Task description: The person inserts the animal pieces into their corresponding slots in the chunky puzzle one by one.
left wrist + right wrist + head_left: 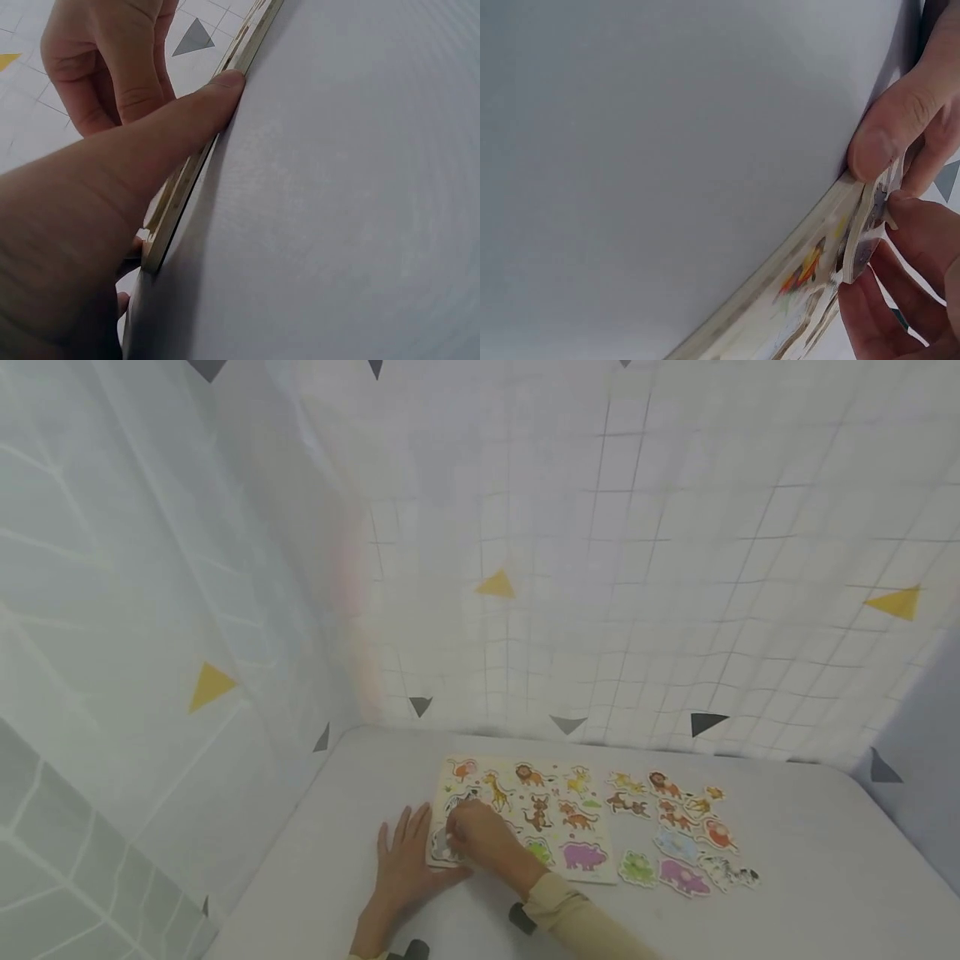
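Observation:
A wooden animal puzzle board (606,835) lies on the white table, with animal pictures across it. My left hand (408,864) spreads its fingers at the board's lower left corner, its thumb pressing along the near edge. Over that same corner, my right hand (489,842) pinches a grey animal puzzle piece (864,251) between thumb and fingers. The piece is tilted against the board in the right wrist view, and fingers cover part of it. In the left wrist view the left thumb (217,90) touches the board's side.
Loose animal pieces lie right of the board, among them a lion (663,783), a green frog (637,868), a purple hippo (682,877), a zebra (726,870) and a red monkey (720,833). A white sheet wall (540,652) with triangles rises behind the table (300,877).

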Tool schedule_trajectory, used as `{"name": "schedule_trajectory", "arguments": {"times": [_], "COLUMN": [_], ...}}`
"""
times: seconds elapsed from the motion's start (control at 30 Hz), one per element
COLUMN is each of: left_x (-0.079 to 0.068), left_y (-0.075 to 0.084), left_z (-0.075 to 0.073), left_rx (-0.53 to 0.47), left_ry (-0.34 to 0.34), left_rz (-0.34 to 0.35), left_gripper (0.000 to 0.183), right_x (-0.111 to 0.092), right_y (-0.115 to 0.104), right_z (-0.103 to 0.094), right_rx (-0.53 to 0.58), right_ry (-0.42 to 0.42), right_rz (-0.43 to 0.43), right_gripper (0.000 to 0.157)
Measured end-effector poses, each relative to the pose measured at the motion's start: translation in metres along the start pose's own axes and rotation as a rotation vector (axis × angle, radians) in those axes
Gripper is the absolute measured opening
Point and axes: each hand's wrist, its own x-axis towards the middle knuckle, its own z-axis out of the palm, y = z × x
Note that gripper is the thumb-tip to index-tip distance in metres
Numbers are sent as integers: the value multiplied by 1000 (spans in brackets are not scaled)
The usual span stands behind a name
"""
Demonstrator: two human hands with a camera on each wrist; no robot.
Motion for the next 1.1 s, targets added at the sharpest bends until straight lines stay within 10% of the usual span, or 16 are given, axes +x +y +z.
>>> {"name": "schedule_trajectory", "arguments": {"times": [1.1], "left_x": [-1], "left_y": [10], "left_z": [-12], "left_rx": [20], "left_ry": [-63], "left_rz": [-61], "left_gripper": [120], "right_x": [5], "right_y": [-11], "right_z": [6], "right_rx": [-92], "right_ry": [-57], "right_rz": [98], "right_gripper": [3]}}
